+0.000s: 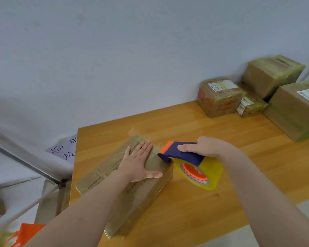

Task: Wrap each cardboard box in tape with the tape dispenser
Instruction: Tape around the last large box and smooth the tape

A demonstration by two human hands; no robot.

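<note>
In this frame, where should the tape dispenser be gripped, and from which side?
Grip the tape dispenser by its blue top, from above and the right, as the right hand does: the yellow tape roll fills the underside, and the front end sits against the cardboard box under the left hand.

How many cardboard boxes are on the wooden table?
5: a long box under the left hand, and far right a red-printed box, small box, rear box, large box. Others may hide behind.

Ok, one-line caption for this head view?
Left hand presses flat on the long brown cardboard box while right hand holds the blue-and-orange tape dispenser against its edge.
</note>
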